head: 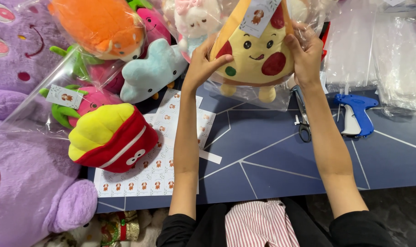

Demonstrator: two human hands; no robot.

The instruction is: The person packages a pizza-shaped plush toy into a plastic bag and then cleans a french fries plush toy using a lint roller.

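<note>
Dark blue tabletop [281, 160] w/ pale line pattern. Red-yellow fries plush [109, 137] at 9 o'clock, lying on sticker sheets [164, 137]. Bagged pink plush w/ green leaves [77, 103] just beyond it. Big purple plush [20, 151] fills left edge. Orange plush in bag [100, 25] at 11 o'clock; light-blue plush [151, 71] beside it. Scissors [302, 116] nr centre; blue tagging gun [355, 113] at 3 o'clock. Stack of clear bags [386, 50] at 2 o'clock.
</note>
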